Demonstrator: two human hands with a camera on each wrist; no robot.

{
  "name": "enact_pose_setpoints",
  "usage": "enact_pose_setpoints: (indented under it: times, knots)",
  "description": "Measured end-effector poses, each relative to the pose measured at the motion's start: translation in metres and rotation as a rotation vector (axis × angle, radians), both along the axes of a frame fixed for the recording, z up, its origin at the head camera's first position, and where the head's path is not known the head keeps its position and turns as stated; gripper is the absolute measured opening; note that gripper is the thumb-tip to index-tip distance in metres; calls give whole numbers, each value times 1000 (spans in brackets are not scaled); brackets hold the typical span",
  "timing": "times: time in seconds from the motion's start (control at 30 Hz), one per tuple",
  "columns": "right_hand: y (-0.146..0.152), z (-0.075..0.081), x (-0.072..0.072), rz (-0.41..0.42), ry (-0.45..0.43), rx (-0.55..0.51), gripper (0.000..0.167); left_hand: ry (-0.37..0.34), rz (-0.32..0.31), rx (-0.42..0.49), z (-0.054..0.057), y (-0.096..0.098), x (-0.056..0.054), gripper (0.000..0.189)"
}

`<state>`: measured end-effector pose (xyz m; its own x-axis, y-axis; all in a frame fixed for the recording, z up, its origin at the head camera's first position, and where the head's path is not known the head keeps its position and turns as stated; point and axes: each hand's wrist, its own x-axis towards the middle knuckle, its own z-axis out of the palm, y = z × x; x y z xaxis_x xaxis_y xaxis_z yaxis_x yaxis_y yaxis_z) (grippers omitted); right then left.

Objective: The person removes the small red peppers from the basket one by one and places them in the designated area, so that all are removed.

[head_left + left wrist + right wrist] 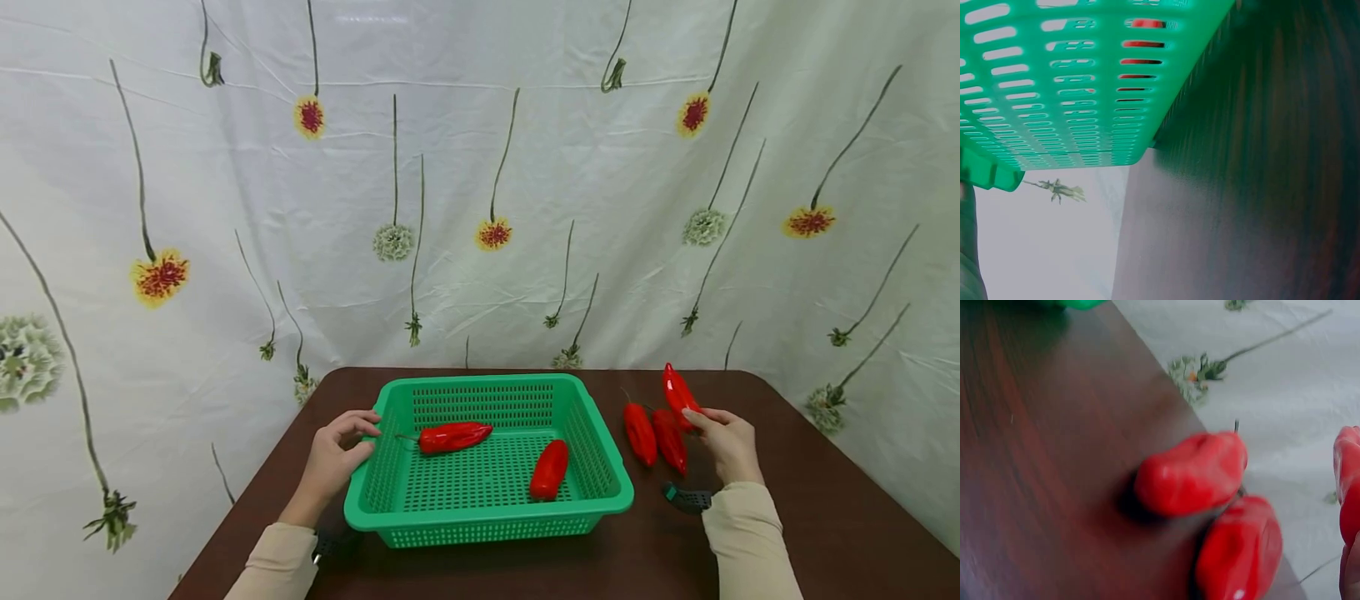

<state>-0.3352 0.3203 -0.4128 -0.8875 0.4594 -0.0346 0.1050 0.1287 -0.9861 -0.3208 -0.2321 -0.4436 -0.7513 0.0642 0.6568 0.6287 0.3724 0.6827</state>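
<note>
My right hand pinches a red chili pepper by its lower end, with the other end pointing up. It is raised over two more red peppers, a left one and a right one, lying side by side on the table. Those two show large in the right wrist view, with part of the held pepper at the right edge. At the left rim of a green plastic basket, my left hand rests with loosely bent fingers. Inside the basket lie a stemmed pepper and a shorter-looking one.
The dark brown table ends at a pale flowered cloth hanging behind it. A dark strap with a green tip shows beside my right wrist. Slotted basket wall fills the upper left of the left wrist view.
</note>
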Motion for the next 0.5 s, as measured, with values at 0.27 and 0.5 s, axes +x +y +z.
enact_pose_setpoints:
  times: [0.27, 0.5]
  knots:
    - [10, -11, 2, -57, -15, -70, 57, -10, 4, -1, -2, -1, 1, 22]
    - [15, -20, 4, -109, -42, -93, 60, -2, 2, 1, 0, 1, 1, 23]
